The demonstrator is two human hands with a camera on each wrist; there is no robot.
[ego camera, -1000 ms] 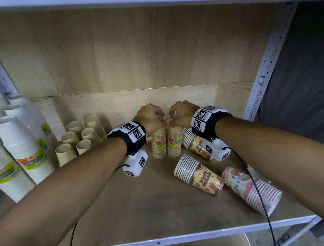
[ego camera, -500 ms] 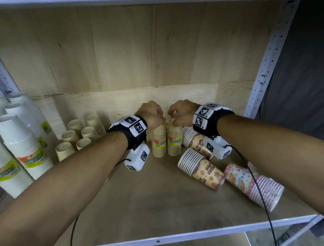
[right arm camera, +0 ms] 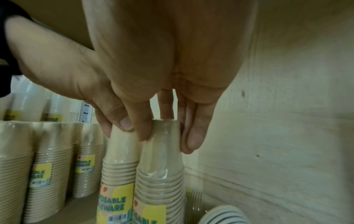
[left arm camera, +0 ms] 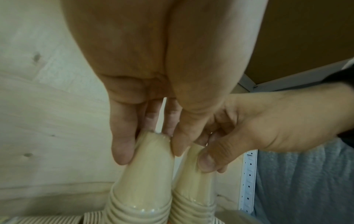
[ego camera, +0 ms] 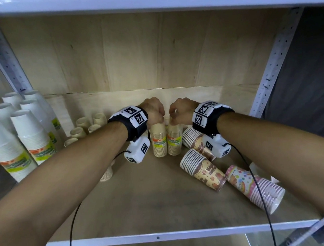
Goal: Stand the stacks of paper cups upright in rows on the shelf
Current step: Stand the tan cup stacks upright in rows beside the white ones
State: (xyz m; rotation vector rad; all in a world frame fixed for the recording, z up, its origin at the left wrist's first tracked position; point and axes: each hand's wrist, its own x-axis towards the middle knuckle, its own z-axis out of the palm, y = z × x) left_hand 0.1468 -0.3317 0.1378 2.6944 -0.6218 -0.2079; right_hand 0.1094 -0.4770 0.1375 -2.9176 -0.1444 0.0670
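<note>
Two wrapped beige cup stacks stand upright side by side at the back middle of the shelf (ego camera: 127,207). My left hand (ego camera: 157,116) pinches the top of the left stack (ego camera: 159,144) from above. The left wrist view shows that hand (left arm camera: 151,142) with thumb and fingers on either side of the stack (left arm camera: 145,181). My right hand (ego camera: 176,116) grips the top of the right stack (ego camera: 175,144). In the right wrist view, the right hand (right arm camera: 165,136) has its fingers round that stack (right arm camera: 161,174).
Tall white stacks (ego camera: 2,149) and several beige stacks (ego camera: 83,125) stand upright at the left. Two brown printed stacks (ego camera: 203,171) and a pink one (ego camera: 255,189) lie on their sides at the right. A beige stack (ego camera: 106,173) lies under my left forearm. Metal posts (ego camera: 270,70) flank the shelf.
Both hands stay on the tops of the two beige stacks; the stacks stand in the same spot, and only the head view has shifted slightly.
</note>
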